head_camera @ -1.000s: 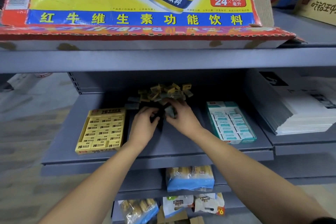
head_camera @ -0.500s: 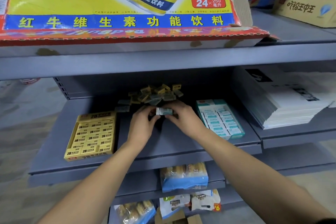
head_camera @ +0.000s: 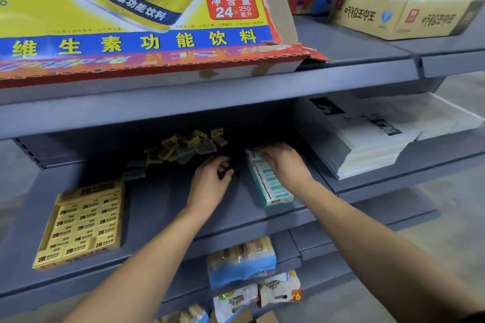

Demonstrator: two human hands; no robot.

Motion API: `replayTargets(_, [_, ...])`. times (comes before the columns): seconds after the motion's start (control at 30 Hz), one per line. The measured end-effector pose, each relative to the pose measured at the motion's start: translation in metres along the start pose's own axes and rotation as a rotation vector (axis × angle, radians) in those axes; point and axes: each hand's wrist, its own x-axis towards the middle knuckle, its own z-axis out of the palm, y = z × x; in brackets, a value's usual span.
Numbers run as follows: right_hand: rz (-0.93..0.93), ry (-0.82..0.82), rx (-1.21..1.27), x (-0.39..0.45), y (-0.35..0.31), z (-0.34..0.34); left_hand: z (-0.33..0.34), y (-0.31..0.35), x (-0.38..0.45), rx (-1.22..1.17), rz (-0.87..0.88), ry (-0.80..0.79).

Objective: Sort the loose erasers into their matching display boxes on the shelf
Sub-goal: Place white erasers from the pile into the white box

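**Where small erasers want a fingertip pinch**

While both hands work the shelf (head_camera: pixel 147 207), notes run left to right. Yellow box (head_camera: pixel 81 223): near the front, rows packed. Loose pile (head_camera: pixel 181 149): yellow and teal erasers heaped at the back, likely light, firm, paper-sleeved; pinch each by its long sides. Left hand (head_camera: pixel 210 181): fingers curled just beside the pile; whether it holds anything I cannot tell. Right hand (head_camera: pixel 284 162): fingertips pressing down into the teal box's (head_camera: pixel 270 186) far end, apparently seating an eraser.

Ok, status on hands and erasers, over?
Right hand at back end of teal box, grip unclear. Left hand loosely curled, empty. Loose pile unsorted behind. Nothing in the way.
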Motion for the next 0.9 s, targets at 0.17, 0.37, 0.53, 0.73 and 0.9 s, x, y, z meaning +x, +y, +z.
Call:
replayTargets(0.17, [0.004,-0.028,-0.037,-0.005,0.011,-0.003,0.008,0.007,0.001,-0.011,-0.007,-0.015])
replayTargets(0.37, [-0.01,-0.061,-0.069,-0.004,0.012,0.002,0.009,0.006,0.001,-0.008,-0.016,-0.004])
replayTargets(0.53, [-0.075,-0.089,-0.11,0.001,0.015,0.012,0.008,0.001,-0.001,-0.005,-0.033,0.007])
replayTargets(0.73, [0.001,-0.042,-0.13,0.011,0.001,0.019,0.001,-0.006,-0.003,0.004,-0.053,0.03])
replayTargets(0.9, [-0.073,-0.032,0.015,0.034,-0.04,0.035,-0.023,-0.027,-0.011,0.049,-0.097,0.068])
